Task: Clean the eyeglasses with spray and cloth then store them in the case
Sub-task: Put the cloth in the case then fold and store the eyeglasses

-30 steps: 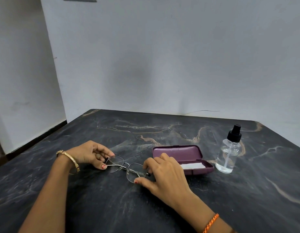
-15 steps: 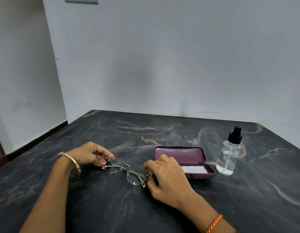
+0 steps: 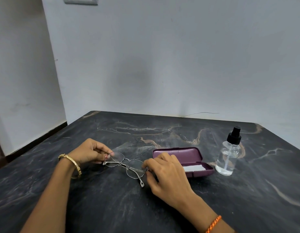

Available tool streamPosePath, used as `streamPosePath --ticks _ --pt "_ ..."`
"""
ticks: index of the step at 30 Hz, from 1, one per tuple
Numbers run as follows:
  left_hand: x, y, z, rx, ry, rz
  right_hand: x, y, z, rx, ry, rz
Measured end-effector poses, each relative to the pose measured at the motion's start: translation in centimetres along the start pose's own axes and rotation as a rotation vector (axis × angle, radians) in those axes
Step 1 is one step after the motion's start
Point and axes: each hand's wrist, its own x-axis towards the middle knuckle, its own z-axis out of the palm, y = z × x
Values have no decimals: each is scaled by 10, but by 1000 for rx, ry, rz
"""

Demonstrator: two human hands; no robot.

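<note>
Both the left hand (image 3: 88, 153) and right hand (image 3: 166, 174) pinch the light, thin-wired eyeglasses (image 3: 127, 164) at their outer frame ends, which looks safest, sparing the smudge-prone, fragile lenses.

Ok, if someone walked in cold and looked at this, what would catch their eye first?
Probably the two hands meeting over the dark marble table: the left hand and right hand each pinch one end of the thin metal eyeglasses. Just right of them lies the open purple case with a white cloth inside. Further right stands a clear spray bottle with a black top.
</note>
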Motion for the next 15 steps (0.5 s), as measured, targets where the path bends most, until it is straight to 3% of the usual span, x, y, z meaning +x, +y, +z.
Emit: streamPosePath --ticks 10,15 --pt "-4 24 16 -75 125 171 2 13 -6 127 193 101" --pt "-2 30 31 -116 162 201 2 23 -6 140 212 145"
